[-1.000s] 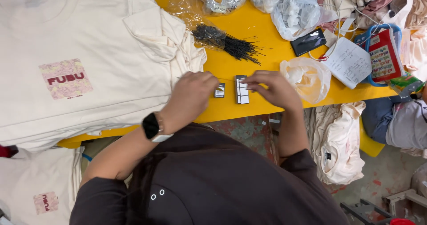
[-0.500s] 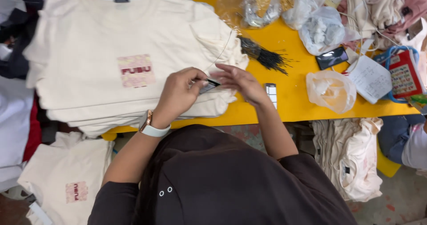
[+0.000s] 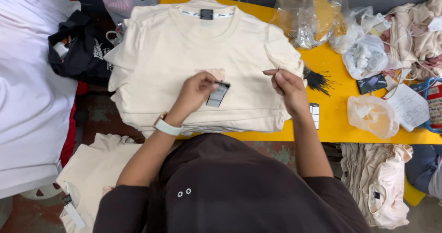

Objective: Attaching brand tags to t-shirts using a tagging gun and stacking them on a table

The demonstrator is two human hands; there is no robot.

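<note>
Left hand pinches top of grey rectangular paper hang tag; tag's long axis near vertical, hanging over cream cotton T-shirt stack. Right hand pinches thin black fastener strand, pointing up.

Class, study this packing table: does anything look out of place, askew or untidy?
Mostly orderly: the cream T-shirts are stacked square. The left hand holds a grey hang tag; the right hand pinches a thin black strand. Odd spots: black ties fanned loose on the yellow table, and cream garments slumped below its edge.

yellow table bears stacked cream shirts, plastic bags.
</note>
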